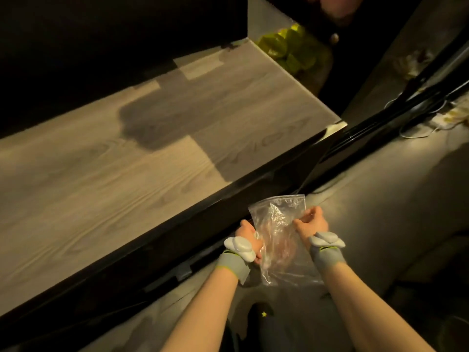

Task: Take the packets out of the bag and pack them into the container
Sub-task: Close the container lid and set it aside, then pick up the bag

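A clear plastic zip bag [281, 222] hangs in the air below the table's front edge, held between both hands. Something pinkish shows faintly inside its lower half; I cannot tell what it is. My left hand [250, 237] grips the bag's left side. My right hand [311, 221] pinches its right edge near the top. Both wrists wear grey bands with white sensor pods. No container shows in this view.
A wood-grain table top [152, 153] with a black front edge fills the left and middle. Beyond its far right corner lies a heap of yellow-green packets [291, 50]. White cables [416, 130] lie on the grey floor at the right.
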Available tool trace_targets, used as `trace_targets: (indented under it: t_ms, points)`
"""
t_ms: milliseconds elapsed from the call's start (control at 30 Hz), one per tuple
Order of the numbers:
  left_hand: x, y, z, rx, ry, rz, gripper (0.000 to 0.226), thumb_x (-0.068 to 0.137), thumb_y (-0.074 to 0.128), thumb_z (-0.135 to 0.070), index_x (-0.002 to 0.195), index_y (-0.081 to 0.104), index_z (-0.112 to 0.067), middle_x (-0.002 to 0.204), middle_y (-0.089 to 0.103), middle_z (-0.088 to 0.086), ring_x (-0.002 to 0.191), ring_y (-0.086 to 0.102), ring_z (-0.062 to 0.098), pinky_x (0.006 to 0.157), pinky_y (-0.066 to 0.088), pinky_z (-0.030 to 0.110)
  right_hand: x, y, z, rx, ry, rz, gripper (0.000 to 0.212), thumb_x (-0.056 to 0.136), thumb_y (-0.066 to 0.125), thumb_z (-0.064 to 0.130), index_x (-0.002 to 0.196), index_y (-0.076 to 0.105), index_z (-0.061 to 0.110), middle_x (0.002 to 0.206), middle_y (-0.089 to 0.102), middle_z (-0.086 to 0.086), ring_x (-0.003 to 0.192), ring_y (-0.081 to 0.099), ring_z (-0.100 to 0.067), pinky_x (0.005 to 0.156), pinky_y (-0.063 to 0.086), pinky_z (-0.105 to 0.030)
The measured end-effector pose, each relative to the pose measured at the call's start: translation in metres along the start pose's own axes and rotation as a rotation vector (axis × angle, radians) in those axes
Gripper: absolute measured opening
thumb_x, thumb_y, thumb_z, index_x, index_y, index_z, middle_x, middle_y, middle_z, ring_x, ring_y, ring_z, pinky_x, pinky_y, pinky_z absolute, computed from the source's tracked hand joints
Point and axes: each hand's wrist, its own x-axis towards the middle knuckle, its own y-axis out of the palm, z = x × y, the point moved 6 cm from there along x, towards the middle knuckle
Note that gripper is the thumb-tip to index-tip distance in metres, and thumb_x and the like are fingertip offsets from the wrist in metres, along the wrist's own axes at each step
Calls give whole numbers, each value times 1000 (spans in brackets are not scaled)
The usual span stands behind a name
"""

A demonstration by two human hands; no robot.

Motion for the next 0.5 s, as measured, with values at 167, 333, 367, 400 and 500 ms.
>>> trace_targets:
  t_ms: [167, 333, 367, 400, 500]
  points:
    - [79, 37, 40, 11, 92, -100, 30, 85, 45, 2, 66, 41, -21, 61, 41, -2, 58, 48, 23, 68, 54, 41, 63, 54, -58, -55, -70, -29, 14, 85, 56, 9, 89, 43, 11, 69, 51, 2, 72, 50, -25, 70, 38, -30]
    - [183, 84, 90, 95, 90, 11, 26, 85, 45, -3, 97, 67, -11, 101, 67, 17, 94, 64, 32, 90, 52, 38, 133, 126, -128, -168, -129, 12, 16, 82, 57, 10, 96, 64, 14, 97, 67, -6, 93, 62, -27, 81, 48, -31]
    - [205, 95, 100, 162, 92, 50, 21, 85, 49, -6, 89, 65, -19, 101, 65, 14, 95, 61, 29, 95, 51, 37, 147, 143, -142, -246, -141, 56, 26, 82, 59, 13, 108, 65, 15, 112, 67, -6, 105, 62, -27, 90, 48, -31]
    - [224, 104, 109, 218, 86, 88, 19, 84, 53, -9, 82, 60, -27, 101, 61, 11, 96, 58, 26, 98, 48, 36, 162, 159, -157, -330, -154, 90, 37, 82, 60, 17, 119, 62, 17, 125, 62, -4, 117, 58, -26, 97, 47, -32]
    - [265, 131, 135, 344, 71, 179, 37, 84, 59, -16, 121, 59, -15, 130, 57, 11, 120, 54, 27, 104, 43, 33, 190, 192, -191, -528, -150, 153, 52, 81, 60, 27, 132, 52, 19, 147, 43, -2, 137, 39, -22, 106, 40, -32]
